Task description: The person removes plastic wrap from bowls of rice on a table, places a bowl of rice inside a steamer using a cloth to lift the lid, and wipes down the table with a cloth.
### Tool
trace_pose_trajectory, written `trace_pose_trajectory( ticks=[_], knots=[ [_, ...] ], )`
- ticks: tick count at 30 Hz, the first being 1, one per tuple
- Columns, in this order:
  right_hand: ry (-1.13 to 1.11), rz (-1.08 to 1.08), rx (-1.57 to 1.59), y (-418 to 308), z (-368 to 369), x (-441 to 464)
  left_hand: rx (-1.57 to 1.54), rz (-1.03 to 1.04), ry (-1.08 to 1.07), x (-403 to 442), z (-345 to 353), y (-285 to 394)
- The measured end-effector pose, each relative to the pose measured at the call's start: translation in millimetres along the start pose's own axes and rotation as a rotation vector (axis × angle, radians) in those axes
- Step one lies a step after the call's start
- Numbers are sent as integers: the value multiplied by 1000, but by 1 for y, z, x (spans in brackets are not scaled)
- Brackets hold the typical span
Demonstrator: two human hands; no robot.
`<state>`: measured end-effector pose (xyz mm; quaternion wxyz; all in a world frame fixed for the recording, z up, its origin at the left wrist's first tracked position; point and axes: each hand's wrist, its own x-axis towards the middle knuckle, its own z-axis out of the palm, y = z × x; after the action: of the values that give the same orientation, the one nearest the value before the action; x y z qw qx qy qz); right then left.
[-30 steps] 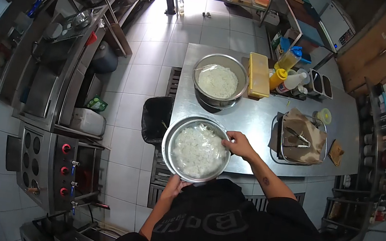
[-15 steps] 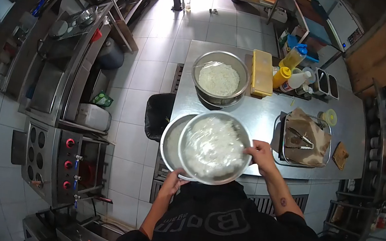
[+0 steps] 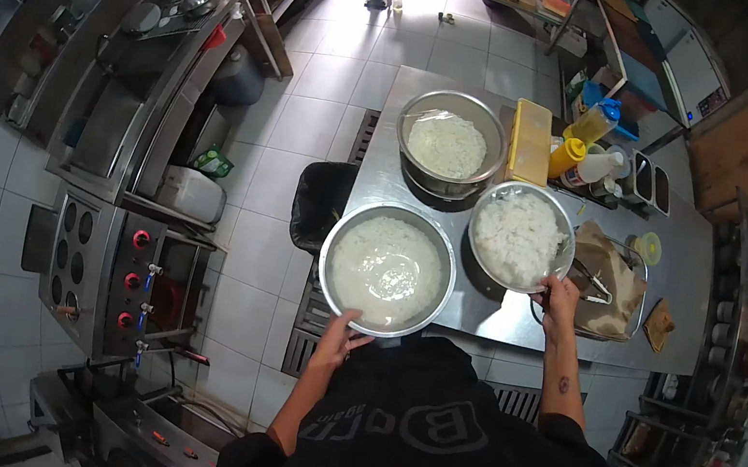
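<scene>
left bowl (image 3: 448, 286) | metal | glossy pale contents (image 3: 387, 265) | right bowl (image 3: 569, 255) | white mound (image 3: 519, 232)

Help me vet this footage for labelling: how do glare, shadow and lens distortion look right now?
Head view, centre: glare on the table and wet contents of the left bowl, shadow beside the right bowl; head view, top: floor bright; head view, edges: black corners, bowed lines.
</scene>
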<state>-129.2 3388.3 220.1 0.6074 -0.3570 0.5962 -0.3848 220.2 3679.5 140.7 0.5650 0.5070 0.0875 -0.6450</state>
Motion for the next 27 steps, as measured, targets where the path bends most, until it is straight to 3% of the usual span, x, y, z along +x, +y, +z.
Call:
trace_pose_trajectory(
  ticks=[11, 14, 16, 19, 23, 25, 27],
  knots=[
    [101, 68, 138, 72, 2, 32, -14, 125, -82, -18, 3, 9],
    [127, 90, 112, 93, -1, 46, -288, 124, -143, 2, -16, -4],
    [88, 111, 190, 98, 1, 46, -104, 183, 51, 20, -31, -20],
    [61, 88, 257, 98, 4, 40, -54, 219, 125, 18, -27, -22],
    [15, 44, 246, 102, 3, 34, -128, 256, 111, 35, -37, -30],
    [112, 115, 451, 104, 7, 20, -76, 280, 115, 42, -44, -33],
    [103, 225, 376, 122, 10, 4, -39, 293, 115, 49, -49, -38]
  ],
)
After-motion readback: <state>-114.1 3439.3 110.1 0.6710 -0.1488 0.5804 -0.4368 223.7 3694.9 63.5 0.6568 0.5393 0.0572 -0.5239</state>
